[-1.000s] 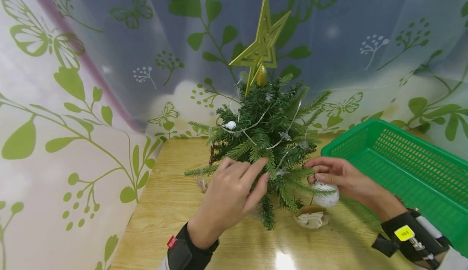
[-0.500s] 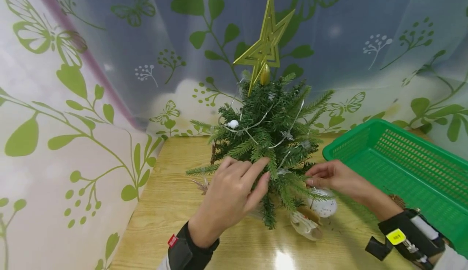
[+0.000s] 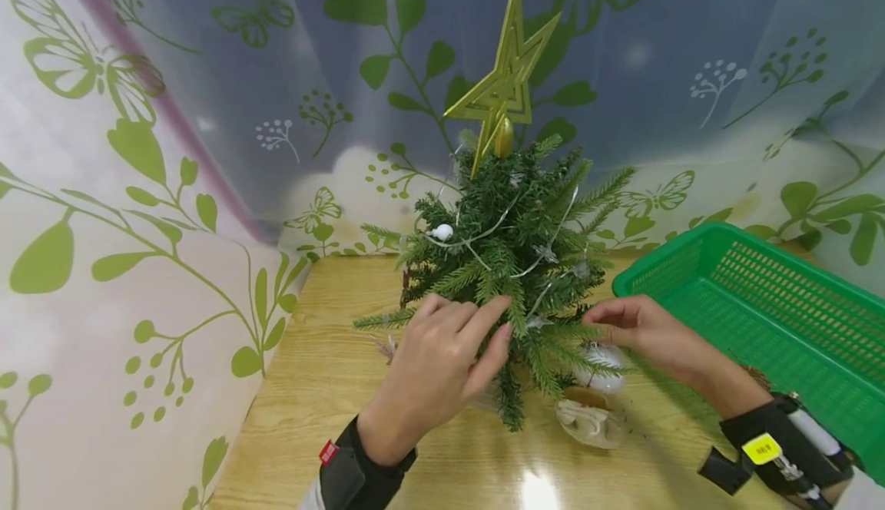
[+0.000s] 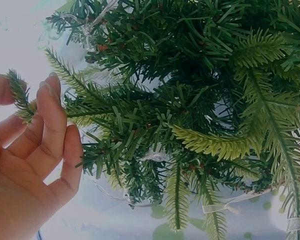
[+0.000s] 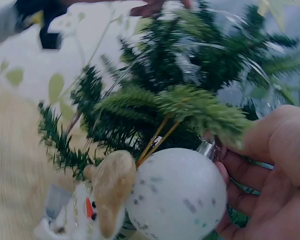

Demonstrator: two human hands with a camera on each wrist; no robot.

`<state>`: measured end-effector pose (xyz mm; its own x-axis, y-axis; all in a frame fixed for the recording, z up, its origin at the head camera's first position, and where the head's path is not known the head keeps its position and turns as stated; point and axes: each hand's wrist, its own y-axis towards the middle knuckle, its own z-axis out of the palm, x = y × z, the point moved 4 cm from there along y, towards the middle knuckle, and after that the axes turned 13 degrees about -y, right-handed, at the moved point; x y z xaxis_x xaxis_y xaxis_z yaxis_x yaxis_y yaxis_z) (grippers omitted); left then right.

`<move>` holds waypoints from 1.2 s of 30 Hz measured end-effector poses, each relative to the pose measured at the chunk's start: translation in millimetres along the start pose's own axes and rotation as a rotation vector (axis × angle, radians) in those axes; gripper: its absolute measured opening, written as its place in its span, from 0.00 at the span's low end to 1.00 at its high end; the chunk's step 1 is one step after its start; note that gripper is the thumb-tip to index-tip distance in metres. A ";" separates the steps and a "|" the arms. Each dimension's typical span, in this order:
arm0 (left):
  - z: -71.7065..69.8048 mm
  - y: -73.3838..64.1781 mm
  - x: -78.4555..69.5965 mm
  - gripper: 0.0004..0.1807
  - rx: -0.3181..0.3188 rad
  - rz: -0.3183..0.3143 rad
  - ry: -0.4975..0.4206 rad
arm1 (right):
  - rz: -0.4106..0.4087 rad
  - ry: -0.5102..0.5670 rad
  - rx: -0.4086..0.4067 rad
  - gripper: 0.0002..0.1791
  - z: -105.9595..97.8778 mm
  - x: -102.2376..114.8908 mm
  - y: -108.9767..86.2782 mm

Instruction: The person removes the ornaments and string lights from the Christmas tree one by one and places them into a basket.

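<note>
An artificial Christmas tree (image 3: pixel 477 264), topped by a gold star (image 3: pixel 503 80), stands on the wooden table. My left hand (image 3: pixel 439 368) is at its front left; in the left wrist view the curled fingers hold the tip of a green branch (image 4: pixel 21 95). At the right side, my right hand (image 3: pixel 653 341) pinches at the silver cap of a white speckled bauble (image 5: pixel 177 197), thumb beside a branch tip (image 5: pixel 225 122). Below hangs a snowman ornament (image 3: pixel 589 422) with a tan hat and orange nose; gold cord (image 5: pixel 157 140) runs up to that branch.
A green plastic basket (image 3: pixel 719 310) stands at the right, beyond my right forearm. String lights (image 3: pixel 494 230) wind around the tree. A small pinkish ornament (image 3: pixel 383 347) shows at the tree's left. Patterned curtain (image 3: pixel 332 134) closes off the back and left.
My right hand shifts slightly at the branch. The bauble has moved a little down and left, while the snowman swings and turns. My left hand stays in place.
</note>
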<state>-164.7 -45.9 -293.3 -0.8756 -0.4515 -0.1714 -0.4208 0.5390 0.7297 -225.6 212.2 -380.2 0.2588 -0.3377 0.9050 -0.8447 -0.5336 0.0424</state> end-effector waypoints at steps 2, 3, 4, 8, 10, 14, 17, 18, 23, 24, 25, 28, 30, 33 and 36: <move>0.1 0.3 0.2 0.22 0.001 0.000 -0.004 | -0.023 -0.101 -0.032 0.11 1.5 5.6 1.1; -0.1 0.3 0.2 0.21 0.000 0.000 -0.006 | -0.044 -0.124 -0.028 0.11 2.6 8.2 1.9; -0.1 0.2 0.3 0.21 -0.001 0.002 -0.006 | -0.075 -0.127 -0.011 0.10 3.9 10.4 2.8; -0.6 -0.2 0.3 0.21 -0.003 0.006 -0.002 | -0.157 -0.111 0.096 0.12 8.5 16.3 4.4; -0.7 -0.4 0.2 0.21 0.000 0.006 0.001 | -0.150 -0.113 0.135 0.13 9.5 16.9 3.1; -1.3 -0.6 0.3 0.22 0.007 -0.004 -0.004 | -0.093 -0.169 0.128 0.15 9.5 15.5 2.4; -1.9 -1.2 -0.2 0.22 0.008 -0.007 -0.005 | -0.066 -0.169 0.093 0.13 9.2 14.6 3.9; -1.9 -1.3 -0.2 0.21 0.008 -0.008 -0.006 | -0.059 -0.157 0.084 0.12 9.1 14.3 4.4; -1.6 -1.4 0.0 0.21 0.000 -0.005 -0.005 | -0.042 0.005 0.132 0.09 9.8 13.8 5.2; -1.3 -1.5 0.2 0.21 -0.002 -0.006 -0.006 | -0.049 0.028 0.153 0.09 10.0 13.8 5.0; -1.2 -1.7 0.3 0.21 -0.004 -0.004 -0.003 | -0.056 0.048 0.174 0.08 10.3 13.9 4.8; -0.8 -2.2 0.4 0.21 -0.008 0.000 0.003 | -0.092 0.032 0.197 0.06 10.9 13.2 4.0; -0.6 -2.6 0.5 0.21 -0.009 0.001 0.005 | -0.132 -0.022 0.174 0.07 11.3 13.4 3.3; -0.2 -2.6 0.6 0.21 -0.010 0.000 0.004 | -0.180 -0.091 0.098 0.09 11.7 13.8 2.6; -0.1 -2.6 0.9 0.21 -0.009 -0.002 0.004 | -0.199 -0.160 0.004 0.12 11.2 13.6 1.4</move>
<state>-164.4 -47.8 -295.2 -0.8738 -0.4555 -0.1704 -0.4205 0.5314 0.7354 -218.0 198.1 -372.5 0.4910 -0.3440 0.8004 -0.7680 -0.6046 0.2113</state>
